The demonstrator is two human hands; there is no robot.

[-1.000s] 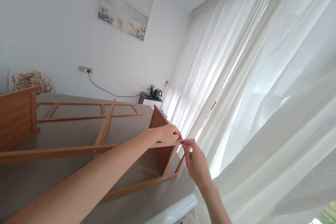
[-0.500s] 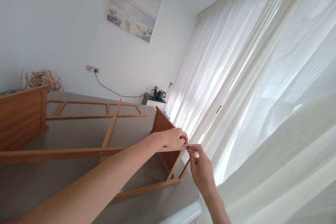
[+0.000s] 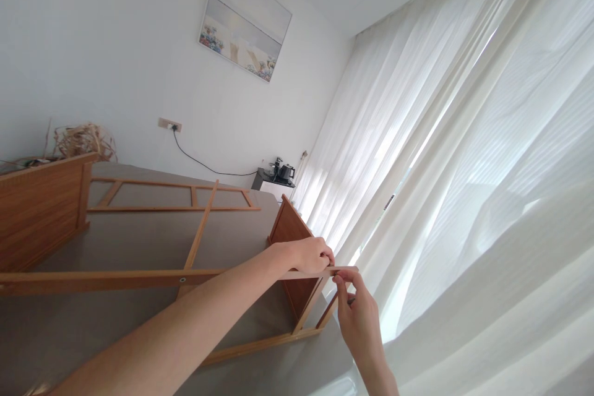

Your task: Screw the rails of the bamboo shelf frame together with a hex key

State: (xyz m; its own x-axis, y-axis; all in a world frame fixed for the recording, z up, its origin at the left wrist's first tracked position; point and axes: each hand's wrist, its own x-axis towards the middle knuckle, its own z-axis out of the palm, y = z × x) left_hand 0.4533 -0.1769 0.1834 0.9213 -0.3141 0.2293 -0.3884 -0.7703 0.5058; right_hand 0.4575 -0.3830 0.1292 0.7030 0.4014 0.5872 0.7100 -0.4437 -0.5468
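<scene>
A long wooden rail (image 3: 111, 281) of a partly joined wooden frame runs across the foreground, with a metal fastener (image 3: 182, 279) set in its side. My left hand (image 3: 312, 255) reaches over from the left, its fingers curled closed round the rail close to its right end. Thumb and forefinger of my right hand (image 3: 361, 309) pinch together against that same end, at a small spot too tiny to name. Something dark shows between the curled fingers of this hand. Below both hands, a wooden end panel (image 3: 290, 238) joins the frame's lower rail (image 3: 260, 346).
Another wooden panel (image 3: 46, 210) stands at left, and a ladder-like wooden frame (image 3: 153, 210) lies behind on the grey surface (image 3: 241, 229). White curtains (image 3: 464, 167) hang close at right. A kettle (image 3: 286, 172) sits on a small cabinet at the back.
The view has shifted slightly, so the frame and both hands appear a little lower. Both hands keep their places at the rail's end.
</scene>
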